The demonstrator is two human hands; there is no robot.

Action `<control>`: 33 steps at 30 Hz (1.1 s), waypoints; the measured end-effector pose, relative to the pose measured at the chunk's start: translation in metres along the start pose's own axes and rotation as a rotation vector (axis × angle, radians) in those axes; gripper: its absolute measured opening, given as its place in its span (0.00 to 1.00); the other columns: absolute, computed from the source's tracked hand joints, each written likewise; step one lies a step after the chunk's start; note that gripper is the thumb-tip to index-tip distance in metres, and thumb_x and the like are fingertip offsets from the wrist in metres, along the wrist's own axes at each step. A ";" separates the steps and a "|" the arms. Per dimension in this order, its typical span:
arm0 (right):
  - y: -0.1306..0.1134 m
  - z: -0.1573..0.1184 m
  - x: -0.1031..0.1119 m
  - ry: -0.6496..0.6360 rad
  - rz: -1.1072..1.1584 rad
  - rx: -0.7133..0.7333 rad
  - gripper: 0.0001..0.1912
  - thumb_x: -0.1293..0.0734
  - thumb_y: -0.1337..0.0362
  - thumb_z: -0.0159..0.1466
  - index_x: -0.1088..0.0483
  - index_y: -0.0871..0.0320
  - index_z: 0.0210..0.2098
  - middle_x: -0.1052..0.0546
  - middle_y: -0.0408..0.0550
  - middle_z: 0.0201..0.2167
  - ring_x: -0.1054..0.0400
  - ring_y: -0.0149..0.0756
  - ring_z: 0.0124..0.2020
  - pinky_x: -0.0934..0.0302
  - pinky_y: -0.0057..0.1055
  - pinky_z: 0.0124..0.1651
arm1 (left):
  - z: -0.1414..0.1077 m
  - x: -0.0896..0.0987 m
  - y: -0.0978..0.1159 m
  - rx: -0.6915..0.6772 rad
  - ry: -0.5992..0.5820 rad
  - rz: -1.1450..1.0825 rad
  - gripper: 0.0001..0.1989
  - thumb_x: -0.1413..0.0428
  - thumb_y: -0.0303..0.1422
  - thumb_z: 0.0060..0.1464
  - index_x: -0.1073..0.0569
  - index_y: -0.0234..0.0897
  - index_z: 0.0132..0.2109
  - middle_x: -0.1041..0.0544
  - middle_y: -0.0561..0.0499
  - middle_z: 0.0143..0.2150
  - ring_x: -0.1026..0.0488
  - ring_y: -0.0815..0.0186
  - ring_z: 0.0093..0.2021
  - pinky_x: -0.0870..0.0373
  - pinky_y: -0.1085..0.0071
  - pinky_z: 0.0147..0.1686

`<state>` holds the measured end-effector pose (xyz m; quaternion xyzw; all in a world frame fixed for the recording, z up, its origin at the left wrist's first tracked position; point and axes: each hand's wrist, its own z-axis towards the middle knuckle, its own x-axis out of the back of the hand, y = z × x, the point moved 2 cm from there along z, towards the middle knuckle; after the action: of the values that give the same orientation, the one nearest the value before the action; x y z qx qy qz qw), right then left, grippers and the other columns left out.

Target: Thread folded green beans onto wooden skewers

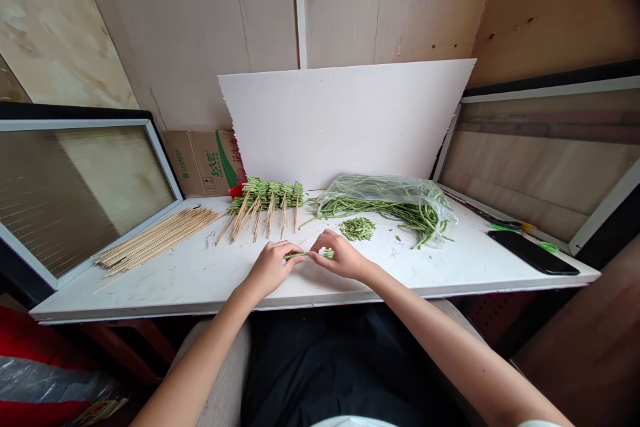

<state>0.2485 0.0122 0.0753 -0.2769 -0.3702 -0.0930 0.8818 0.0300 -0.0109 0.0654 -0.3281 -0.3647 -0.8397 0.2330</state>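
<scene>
A thin green bean (pixel 294 255) stretches between my two hands above the front of the white table. My left hand (pixel 270 268) pinches one end of it between thumb and fingers. The fingertips of my right hand (pixel 341 256) are closed on the other end, and short cut bean pieces (pixel 329 253) show under its curled fingers. Behind the right hand lies a small heap of cut bean pieces (pixel 357 229). Long whole beans (pixel 360 207) spill out of a clear plastic bag (pixel 395 185). Skewers threaded with bean pieces (pixel 270 193) are stacked behind my left hand.
Bare wooden skewers (pixel 157 240) lie in a bundle at the left of the white table (pixel 400 277). A black phone (pixel 533 252) rests at the right edge, near green-handled scissors (pixel 549 247). A cardboard box (pixel 200 160) and white board (pixel 345 123) stand behind.
</scene>
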 end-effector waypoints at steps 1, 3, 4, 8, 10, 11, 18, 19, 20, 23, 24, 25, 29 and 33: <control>0.000 0.000 0.001 0.013 -0.013 0.007 0.08 0.32 0.60 0.71 0.22 0.55 0.38 0.18 0.48 0.35 0.29 0.41 0.41 0.36 0.37 0.47 | 0.000 0.000 -0.001 0.001 0.011 0.006 0.06 0.40 0.36 0.65 0.19 0.42 0.45 0.16 0.49 0.43 0.20 0.58 0.44 0.28 0.61 0.51; 0.001 0.000 0.002 0.037 -0.032 0.009 0.08 0.32 0.60 0.71 0.23 0.55 0.37 0.19 0.48 0.34 0.29 0.41 0.41 0.36 0.37 0.48 | 0.000 -0.001 -0.003 0.004 0.034 0.022 0.06 0.40 0.36 0.65 0.19 0.42 0.45 0.16 0.49 0.44 0.21 0.58 0.45 0.29 0.61 0.51; 0.001 0.000 0.002 0.045 -0.038 0.006 0.09 0.32 0.60 0.71 0.23 0.55 0.37 0.19 0.48 0.34 0.30 0.42 0.41 0.36 0.38 0.48 | 0.000 -0.001 -0.004 0.005 0.044 0.031 0.06 0.40 0.36 0.65 0.19 0.42 0.45 0.16 0.49 0.45 0.21 0.58 0.45 0.29 0.60 0.52; 0.001 -0.001 0.000 0.045 -0.035 -0.001 0.08 0.32 0.58 0.71 0.22 0.55 0.41 0.19 0.49 0.36 0.30 0.42 0.43 0.35 0.38 0.48 | 0.000 -0.002 -0.004 0.010 0.067 0.046 0.07 0.40 0.37 0.65 0.19 0.42 0.46 0.16 0.48 0.45 0.21 0.57 0.45 0.29 0.59 0.53; 0.000 0.000 -0.002 0.038 -0.018 0.003 0.10 0.31 0.56 0.71 0.22 0.54 0.45 0.19 0.50 0.37 0.29 0.43 0.43 0.35 0.37 0.47 | 0.001 -0.002 -0.002 0.007 0.061 0.037 0.07 0.40 0.37 0.65 0.19 0.42 0.46 0.16 0.48 0.45 0.21 0.57 0.45 0.29 0.59 0.53; 0.000 0.000 -0.003 0.034 -0.006 0.009 0.11 0.31 0.55 0.71 0.22 0.54 0.45 0.19 0.50 0.37 0.29 0.43 0.43 0.35 0.37 0.47 | 0.001 -0.003 -0.002 0.003 0.055 0.031 0.07 0.40 0.37 0.65 0.19 0.42 0.46 0.16 0.48 0.45 0.21 0.57 0.45 0.29 0.59 0.53; 0.004 0.001 -0.006 0.047 0.023 0.013 0.15 0.31 0.50 0.70 0.21 0.54 0.44 0.19 0.52 0.37 0.30 0.44 0.43 0.35 0.39 0.48 | 0.001 -0.002 -0.001 -0.002 0.062 0.027 0.05 0.37 0.36 0.63 0.19 0.42 0.44 0.16 0.48 0.43 0.20 0.57 0.44 0.30 0.59 0.53; 0.004 0.001 -0.005 0.055 0.023 0.011 0.15 0.31 0.50 0.70 0.21 0.54 0.43 0.19 0.52 0.37 0.30 0.44 0.43 0.35 0.39 0.48 | 0.001 -0.002 -0.001 0.000 0.065 0.028 0.05 0.37 0.36 0.63 0.19 0.42 0.44 0.16 0.48 0.43 0.20 0.57 0.44 0.30 0.59 0.53; 0.004 0.001 -0.005 0.059 0.025 0.012 0.15 0.31 0.50 0.70 0.21 0.54 0.43 0.19 0.52 0.37 0.30 0.44 0.43 0.35 0.39 0.48 | 0.001 -0.002 -0.001 0.001 0.067 0.028 0.05 0.37 0.36 0.62 0.19 0.42 0.44 0.16 0.49 0.43 0.20 0.58 0.44 0.30 0.59 0.53; 0.003 0.000 -0.006 0.065 0.033 0.027 0.14 0.31 0.51 0.70 0.21 0.53 0.44 0.20 0.52 0.37 0.31 0.44 0.44 0.35 0.39 0.48 | 0.001 -0.002 -0.001 0.005 0.063 0.029 0.04 0.37 0.35 0.62 0.19 0.41 0.43 0.16 0.49 0.43 0.20 0.58 0.43 0.30 0.59 0.52; 0.002 0.000 -0.007 0.067 0.035 0.033 0.13 0.31 0.51 0.70 0.21 0.53 0.44 0.20 0.52 0.37 0.31 0.44 0.44 0.35 0.39 0.48 | 0.001 -0.002 -0.001 0.007 0.058 0.028 0.04 0.37 0.34 0.62 0.19 0.41 0.43 0.16 0.49 0.43 0.21 0.58 0.43 0.30 0.59 0.52; 0.002 0.000 -0.008 0.070 0.038 0.039 0.13 0.31 0.52 0.70 0.21 0.53 0.44 0.20 0.51 0.37 0.31 0.44 0.43 0.35 0.39 0.48 | 0.001 -0.002 -0.001 0.010 0.054 0.027 0.04 0.37 0.34 0.62 0.19 0.41 0.43 0.16 0.49 0.42 0.21 0.58 0.43 0.31 0.59 0.53; 0.001 0.000 -0.011 0.068 0.051 0.037 0.10 0.31 0.55 0.71 0.21 0.53 0.43 0.20 0.51 0.36 0.32 0.44 0.43 0.36 0.38 0.47 | 0.001 -0.002 0.000 0.020 0.019 0.014 0.02 0.38 0.33 0.62 0.20 0.41 0.41 0.16 0.50 0.42 0.21 0.58 0.43 0.32 0.59 0.54; 0.003 -0.001 -0.016 0.052 0.058 0.027 0.07 0.31 0.60 0.71 0.21 0.54 0.41 0.21 0.51 0.36 0.32 0.44 0.43 0.36 0.39 0.47 | 0.000 -0.002 0.002 0.019 -0.025 -0.003 0.03 0.39 0.31 0.62 0.19 0.42 0.39 0.16 0.50 0.41 0.22 0.58 0.43 0.33 0.59 0.55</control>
<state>0.2387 0.0134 0.0627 -0.2730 -0.3404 -0.0694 0.8971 0.0327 -0.0117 0.0648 -0.3358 -0.3762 -0.8322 0.2304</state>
